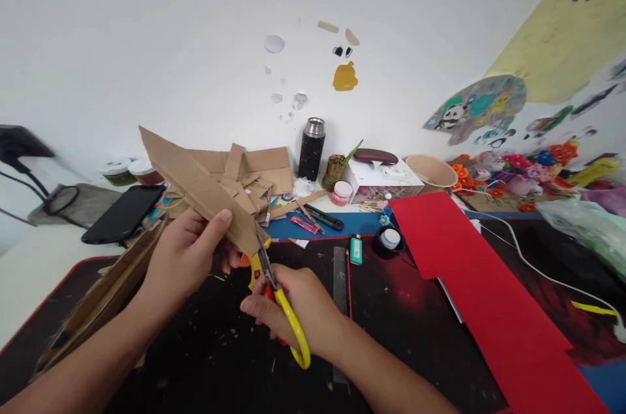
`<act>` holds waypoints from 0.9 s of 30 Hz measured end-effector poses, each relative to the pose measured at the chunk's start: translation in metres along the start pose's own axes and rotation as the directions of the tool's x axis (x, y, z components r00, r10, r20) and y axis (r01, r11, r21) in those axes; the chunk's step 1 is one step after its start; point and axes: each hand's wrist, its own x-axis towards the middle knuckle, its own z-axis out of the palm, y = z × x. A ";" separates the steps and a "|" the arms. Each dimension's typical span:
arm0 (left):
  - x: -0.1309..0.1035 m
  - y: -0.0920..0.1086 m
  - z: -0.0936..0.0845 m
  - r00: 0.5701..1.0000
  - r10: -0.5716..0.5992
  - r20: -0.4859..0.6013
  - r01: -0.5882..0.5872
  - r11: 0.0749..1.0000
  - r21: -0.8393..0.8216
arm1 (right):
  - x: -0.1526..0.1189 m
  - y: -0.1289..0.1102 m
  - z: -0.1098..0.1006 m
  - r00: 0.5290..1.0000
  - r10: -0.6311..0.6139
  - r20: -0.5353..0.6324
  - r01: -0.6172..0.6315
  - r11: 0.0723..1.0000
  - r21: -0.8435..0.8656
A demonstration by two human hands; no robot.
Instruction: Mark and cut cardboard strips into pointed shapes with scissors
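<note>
A long, pointed piece of brown cardboard [195, 180] slants up to the left in my left hand [188, 248], pinched between thumb and fingers near its lower end. My right hand [298, 303] is closed around scissors [293, 329] with yellow handles. The scissor blades sit at the cardboard's lower right edge; how far they cut in is hard to make out. Part of a yellow and orange object shows behind the blades, largely hidden. Both hands are above the dark desk mat [210, 349].
Cardboard scraps [264, 169] pile up behind my left hand. A black thermos [312, 150] stands by the wall. Red sheets [464, 283] lie at the right, near a ruler [340, 283], a green lighter [356, 250] and a box cutter [325, 217]. A phone [122, 213] lies left.
</note>
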 end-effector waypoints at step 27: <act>0.003 0.003 -0.004 0.999 -0.028 0.041 0.026 0.999 0.039 | 0.003 0.006 -0.002 0.999 0.014 0.053 -0.014 1.000 -0.004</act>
